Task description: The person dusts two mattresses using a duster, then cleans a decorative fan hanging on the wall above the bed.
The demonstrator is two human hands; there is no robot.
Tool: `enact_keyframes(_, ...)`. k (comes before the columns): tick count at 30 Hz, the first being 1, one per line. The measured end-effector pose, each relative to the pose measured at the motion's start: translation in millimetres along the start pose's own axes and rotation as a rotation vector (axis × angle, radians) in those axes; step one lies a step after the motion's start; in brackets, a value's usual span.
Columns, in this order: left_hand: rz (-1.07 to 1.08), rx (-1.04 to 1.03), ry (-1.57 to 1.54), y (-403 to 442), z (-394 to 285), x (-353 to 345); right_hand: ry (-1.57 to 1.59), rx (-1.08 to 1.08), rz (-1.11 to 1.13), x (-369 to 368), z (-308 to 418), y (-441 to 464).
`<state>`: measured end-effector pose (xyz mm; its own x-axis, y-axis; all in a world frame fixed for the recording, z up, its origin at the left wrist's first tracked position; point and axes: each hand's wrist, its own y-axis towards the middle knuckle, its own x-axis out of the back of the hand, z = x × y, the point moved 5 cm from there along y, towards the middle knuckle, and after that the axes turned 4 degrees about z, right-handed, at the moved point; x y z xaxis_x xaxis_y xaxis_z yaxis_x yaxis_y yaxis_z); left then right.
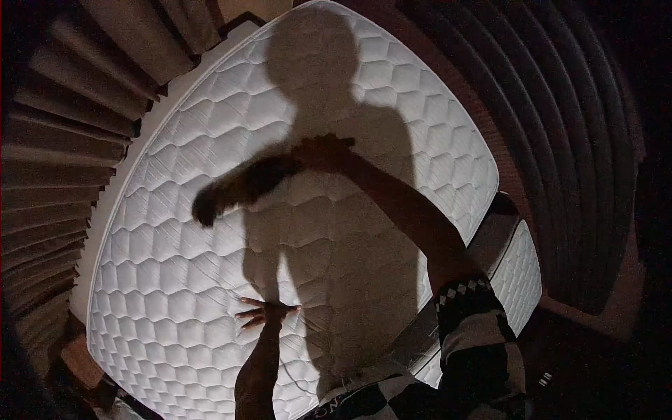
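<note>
A white quilted mattress [168, 266] fills the middle of the head view, with a large shadow of a person across it. My right hand [323, 152] is closed around the handle of a dark, long-bristled hand brush [245, 183]. The bristles point to the left, over the upper middle of the mattress; whether they touch it I cannot tell. Lower down, my left hand [266, 311] rests on the quilting with its fingers spread, holding nothing. Shade hides the details of the right fingers.
Brown pleated curtains [63, 154] hang along the left side. A dark ribbed surface [546, 140] curves along the right. Near my right arm lies another white quilted piece [519, 280], beside a dark band [493, 234]. Deep shadow covers the lower right.
</note>
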<state>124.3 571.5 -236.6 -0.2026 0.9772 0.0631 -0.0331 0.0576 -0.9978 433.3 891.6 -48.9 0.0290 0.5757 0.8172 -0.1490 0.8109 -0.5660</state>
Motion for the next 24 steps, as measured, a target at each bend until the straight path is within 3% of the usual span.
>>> enact_keyframes(2, -0.021, -0.022, -0.030, -2.1, -1.9, 0.5, -0.036, 0.187, -0.504, -53.2, -86.7, 89.6)
enact_keyframes(3, -0.040, -0.039, -0.056, 2.4, -0.8, -2.5, 0.026, -0.154, -0.325, 1.3, -89.8, 57.8)
enact_keyframes(4, -0.104, -0.065, -0.122, 31.3, 13.7, -18.7, 0.140, -0.403, -0.439, -32.1, -172.5, 108.6)
enact_keyframes(5, -0.166, -0.095, -0.187, 60.9, 28.5, -35.2, 0.773, -0.545, -0.498, -30.4, -210.7, 116.4)
enact_keyframes(6, -0.227, -0.128, -0.249, 89.6, 42.9, -51.2, 1.098, -0.591, -0.496, -34.1, -213.6, 124.1)
enact_keyframes(7, -0.130, -0.206, -0.304, 108.4, 48.9, -60.3, 1.414, -0.661, -0.521, -38.0, -215.7, 131.1)
enact_keyframes(8, -0.081, -0.247, -0.333, 112.0, 46.8, -63.7, 0.580, -0.574, -0.439, -19.7, -194.4, 145.4)
enact_keyframes(10, -0.015, -0.253, -0.329, 109.7, 39.5, -63.8, 0.396, -0.165, -0.863, -5.8, -119.2, 147.5)
enact_keyframes(12, 0.011, -0.174, -0.251, 91.0, 35.0, -55.1, 0.274, 0.311, -1.006, 8.3, -33.3, 125.5)
enact_keyframes(13, 0.021, -0.132, -0.217, 78.2, 30.3, -47.8, 0.104, 0.084, -0.346, 22.0, 23.8, 94.0)
enact_keyframes(14, 0.033, -0.091, -0.182, 67.6, 26.6, -42.6, 0.132, 0.512, -0.491, 6.1, 46.1, 92.3)
enact_keyframes(15, 0.047, -0.050, -0.147, 58.2, 23.4, -38.1, 0.071, 0.552, -0.602, 6.7, 54.0, 90.8)
enact_keyframes(18, 0.051, -0.015, -0.111, 44.1, 20.9, -32.6, -0.136, 0.046, -0.394, 31.2, 18.2, 112.0)
enact_keyframes(20, 0.025, -0.014, -0.120, 42.1, 19.7, -29.1, 0.181, 0.029, -0.686, 21.0, -75.5, 150.9)
enact_keyframes(21, 0.017, -0.016, -0.120, 42.0, 19.3, -28.3, 0.906, -0.146, -0.608, 1.9, -118.2, 161.7)
enact_keyframes(22, 0.011, -0.014, -0.115, 42.5, 20.5, -27.7, 1.644, -0.364, -0.760, 1.0, -135.2, 140.6)
enact_keyframes(23, -0.003, -0.014, -0.116, 42.8, 20.5, -26.3, 1.730, -0.557, -0.655, -6.2, -141.4, 133.1)
enact_keyframes(24, -0.016, -0.013, -0.119, 42.4, 21.1, -25.2, 1.732, -0.550, -0.645, -12.1, -129.2, 135.1)
